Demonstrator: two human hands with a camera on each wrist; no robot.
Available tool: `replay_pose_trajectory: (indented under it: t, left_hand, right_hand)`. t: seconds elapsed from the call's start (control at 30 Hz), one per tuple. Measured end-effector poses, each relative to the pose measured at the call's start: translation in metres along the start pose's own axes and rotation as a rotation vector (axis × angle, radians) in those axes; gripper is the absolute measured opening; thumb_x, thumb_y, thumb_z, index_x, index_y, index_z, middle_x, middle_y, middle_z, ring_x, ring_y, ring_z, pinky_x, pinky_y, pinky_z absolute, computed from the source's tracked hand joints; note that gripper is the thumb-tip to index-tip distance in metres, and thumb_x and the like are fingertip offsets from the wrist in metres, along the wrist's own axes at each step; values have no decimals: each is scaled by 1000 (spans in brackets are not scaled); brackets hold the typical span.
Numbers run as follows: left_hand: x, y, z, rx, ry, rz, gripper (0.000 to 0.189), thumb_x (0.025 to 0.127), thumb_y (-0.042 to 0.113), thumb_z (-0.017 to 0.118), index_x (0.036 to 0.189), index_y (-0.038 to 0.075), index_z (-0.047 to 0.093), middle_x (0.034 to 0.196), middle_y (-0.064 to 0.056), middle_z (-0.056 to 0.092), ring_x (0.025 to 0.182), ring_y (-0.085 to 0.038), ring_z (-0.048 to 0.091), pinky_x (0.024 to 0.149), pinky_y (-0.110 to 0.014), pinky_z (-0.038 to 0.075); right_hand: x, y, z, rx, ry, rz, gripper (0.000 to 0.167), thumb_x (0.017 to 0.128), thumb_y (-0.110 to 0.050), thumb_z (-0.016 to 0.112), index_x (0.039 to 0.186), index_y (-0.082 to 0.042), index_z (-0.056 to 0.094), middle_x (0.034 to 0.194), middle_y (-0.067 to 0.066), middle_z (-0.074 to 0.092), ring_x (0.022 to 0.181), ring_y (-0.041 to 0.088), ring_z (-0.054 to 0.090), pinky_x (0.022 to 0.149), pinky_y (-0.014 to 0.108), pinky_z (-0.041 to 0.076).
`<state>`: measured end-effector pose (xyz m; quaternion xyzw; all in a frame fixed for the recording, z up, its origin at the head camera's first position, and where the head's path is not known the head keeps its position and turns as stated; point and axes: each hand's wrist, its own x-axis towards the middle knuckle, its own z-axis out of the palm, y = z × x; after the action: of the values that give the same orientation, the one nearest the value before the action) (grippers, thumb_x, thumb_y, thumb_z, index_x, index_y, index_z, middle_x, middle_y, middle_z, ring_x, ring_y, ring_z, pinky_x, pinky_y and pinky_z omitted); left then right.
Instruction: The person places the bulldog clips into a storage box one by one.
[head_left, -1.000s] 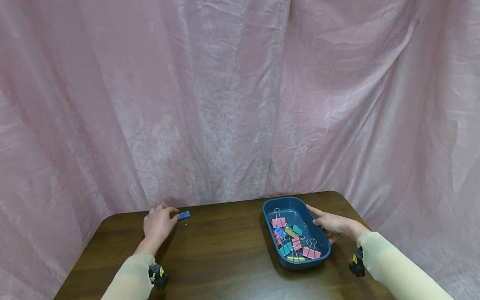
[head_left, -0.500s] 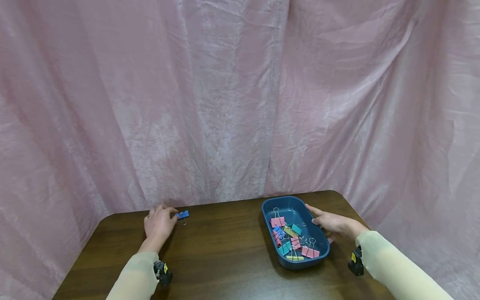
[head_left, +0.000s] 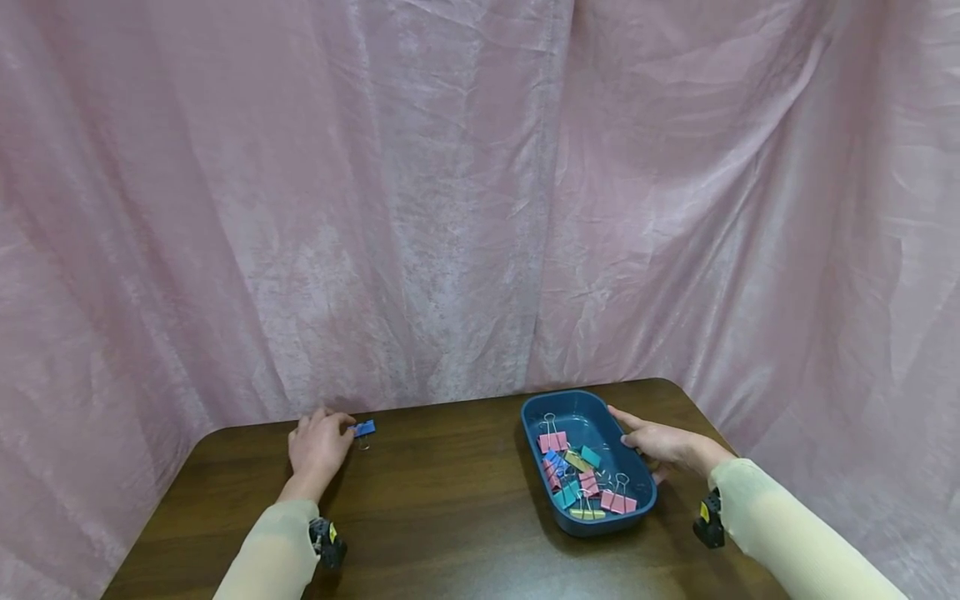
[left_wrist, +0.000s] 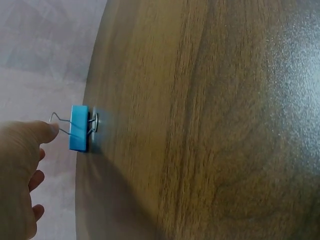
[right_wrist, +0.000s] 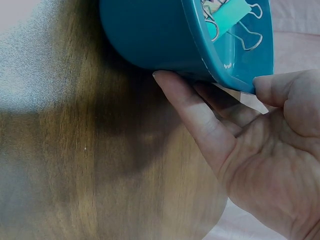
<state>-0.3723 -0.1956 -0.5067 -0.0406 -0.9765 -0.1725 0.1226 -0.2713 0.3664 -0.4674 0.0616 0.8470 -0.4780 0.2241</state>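
My left hand [head_left: 318,450] is at the far left edge of the table, its thumb and index finger pinching a wire handle of a blue binder clip [head_left: 364,428]. In the left wrist view, the thumb tip [left_wrist: 47,131] lies on that handle, and the clip's other handle [left_wrist: 95,123] points toward the tabletop. My right hand [head_left: 663,444] holds a dark blue tray [head_left: 613,429] by its right side, thumb at the rim and fingers against the outer wall and underside in the right wrist view. Several pink, teal, yellow and blue binder clips [head_left: 553,442] lie inside the tray.
The brown wooden table [head_left: 442,492] has rounded far corners. Right behind its back edge hangs a pink velvet curtain [head_left: 420,250]. Bands with small black devices [head_left: 327,543] sit on both wrists, over pale sleeves [head_left: 795,525].
The left wrist and forearm have shifted slightly to the right, while the fingers stay at the blue binder clip. The head view has drifted slightly; the right hand keeps its hold on the tray.
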Motion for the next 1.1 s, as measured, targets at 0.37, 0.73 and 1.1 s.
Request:
replay_pose_trajectory:
  t: [0.37, 0.73, 1.1]
  left_hand:
    - [1, 0, 1, 38, -2, 29, 21, 96, 23, 72, 114, 14, 77, 127, -19, 59, 114, -45, 49, 91, -65, 38]
    - [0, 1, 4, 29, 21, 31, 14, 95, 21, 74, 106, 14, 78, 121, -17, 61, 108, -43, 51, 86, -63, 40]
    - [0, 1, 5, 40, 30, 38, 12, 95, 21, 74, 104, 14, 78, 121, -17, 60, 108, -43, 51, 86, -62, 40]
  right_hand:
    - [0, -1, 0, -4, 0, -7, 70, 108, -16, 45, 166, -30, 8, 162, 33, 17, 118, 50, 55, 76, 53, 58]
    - [0, -1, 2, 10, 11, 3, 69, 108, -16, 45, 166, -31, 10, 161, 32, 21, 113, 48, 58, 74, 54, 59]
    - [0, -3, 2, 22, 7, 8, 69, 108, -15, 44, 166, -31, 10, 160, 33, 20, 113, 49, 57, 73, 54, 59]
